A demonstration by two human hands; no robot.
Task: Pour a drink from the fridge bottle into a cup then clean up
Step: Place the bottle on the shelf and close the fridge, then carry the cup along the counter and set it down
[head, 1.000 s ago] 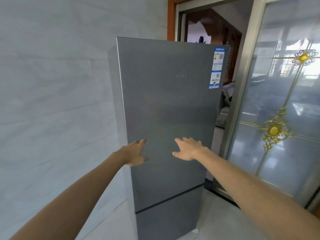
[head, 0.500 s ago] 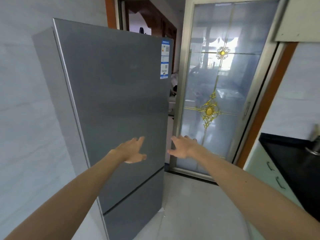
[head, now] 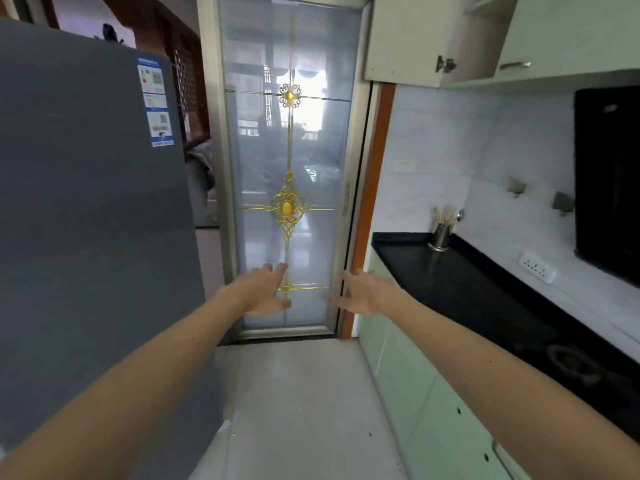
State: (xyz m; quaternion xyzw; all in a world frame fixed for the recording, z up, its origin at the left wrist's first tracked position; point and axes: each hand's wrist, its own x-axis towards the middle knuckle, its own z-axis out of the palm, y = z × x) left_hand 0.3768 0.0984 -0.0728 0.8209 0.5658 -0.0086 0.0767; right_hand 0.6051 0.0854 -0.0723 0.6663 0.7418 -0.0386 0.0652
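The tall grey fridge [head: 86,220] fills the left of the view with its door closed and a blue label near its top right corner. My left hand [head: 265,289] and my right hand [head: 360,292] are both stretched out in front of me at mid-height, fingers apart and holding nothing. They hang in the air in front of the frosted glass door [head: 287,168], to the right of the fridge and not touching it. No bottle and no cup are visible.
A black countertop [head: 485,299] over pale green cabinets [head: 415,393] runs along the right, with a steel utensil holder [head: 440,233] at its far end. A wall cabinet [head: 415,39] hangs above with its door ajar. Grey floor [head: 294,410] lies ahead.
My view has swung right, from facing the fridge door to facing the glass door and the counter. Both hands stay outstretched and empty, now off the fridge.
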